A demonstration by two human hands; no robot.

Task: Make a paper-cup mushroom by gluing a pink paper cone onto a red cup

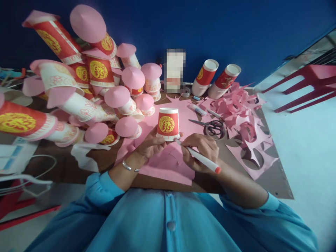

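My left hand (151,145) grips a red and white paper cup (168,122) near its lower rim. The cup stands upside down, wide rim below, with a round yellow emblem on its red side. In my right hand (201,150) is a white marker (201,159) with an orange-red end cap. Its tip points at the cup's lower edge; whether it touches cannot be made out. Pink paper sheets (168,171) lie beneath both hands. Just right of the cup are black-handled scissors (214,127) beside a roll of tape.
Many paper cups with pink cone tops (118,96) crowd the left side. Two cup stacks (205,77) stand at the back right. Pink paper scraps (244,115) cover the table's right side. A glue stick (198,110) lies behind the scissors. A red stool (309,82) is beyond the table.
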